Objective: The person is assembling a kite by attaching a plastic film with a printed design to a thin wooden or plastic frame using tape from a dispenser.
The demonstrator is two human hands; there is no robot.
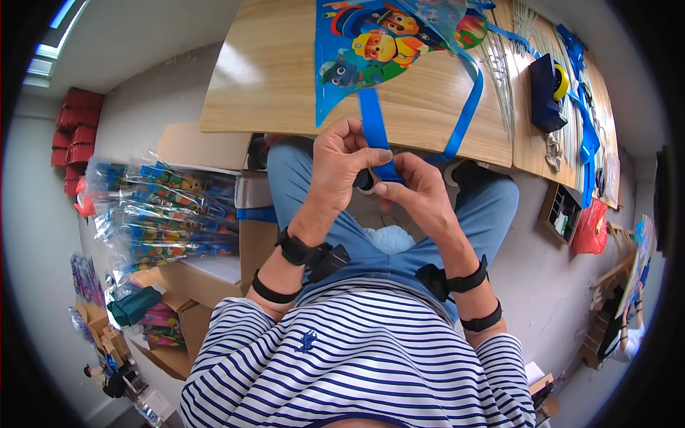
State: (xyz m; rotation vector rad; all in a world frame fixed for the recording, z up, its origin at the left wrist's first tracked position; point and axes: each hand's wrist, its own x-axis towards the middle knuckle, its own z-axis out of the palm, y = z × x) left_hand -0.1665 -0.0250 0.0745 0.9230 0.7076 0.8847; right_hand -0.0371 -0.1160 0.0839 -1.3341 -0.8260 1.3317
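Note:
A blue ribbon hangs from a printed cartoon kite that lies at the far edge of the wooden table. My left hand pinches the ribbon between thumb and fingers, just off the table's near edge. Close beside it, my right hand has thumb and fingers closed on the same ribbon a little lower down. From there the ribbon loops out to the right over the tabletop and back up toward the kite. Its end near my fingers is partly hidden.
The wooden table spans the far side. On its right part are a tape dispenser with yellow tape, thin white rods and more blue ribbon. At left, a cardboard box holds bagged printed kites. Another person works at far right.

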